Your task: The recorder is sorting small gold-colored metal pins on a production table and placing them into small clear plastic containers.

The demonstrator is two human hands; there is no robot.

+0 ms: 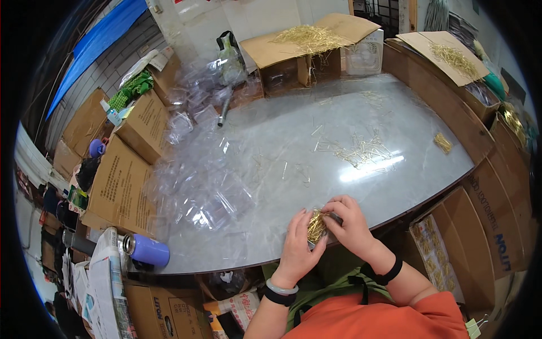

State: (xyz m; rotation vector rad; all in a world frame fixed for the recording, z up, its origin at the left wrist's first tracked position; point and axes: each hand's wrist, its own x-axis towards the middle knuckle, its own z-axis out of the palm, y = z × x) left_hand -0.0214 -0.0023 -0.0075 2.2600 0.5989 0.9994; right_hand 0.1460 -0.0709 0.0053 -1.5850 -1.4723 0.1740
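A bundle of thin gold wire pieces (317, 229) sits between my two hands at the near edge of the grey table (271, 130). My left hand (297, 248) is closed around the left side of the bundle, its thumb along the near end. From the right, my right hand (354, 229) has its fingers and thumb pinched at the bundle's far upper end. Beyond my hands, loose gold wire pieces (364, 151), some bent like narrow hooks, lie scattered on the tabletop. A small gold bundle (442, 143) rests near the table's right edge.
Clear plastic boxes (212, 200) are heaped on the left. A purple bottle (148, 251) lies at the near left corner. Cardboard boxes (125, 183) line the left side. More gold wire covers a cardboard sheet (265, 52) at the back. At right stands an open carton (460, 237) holding packed gold bundles.
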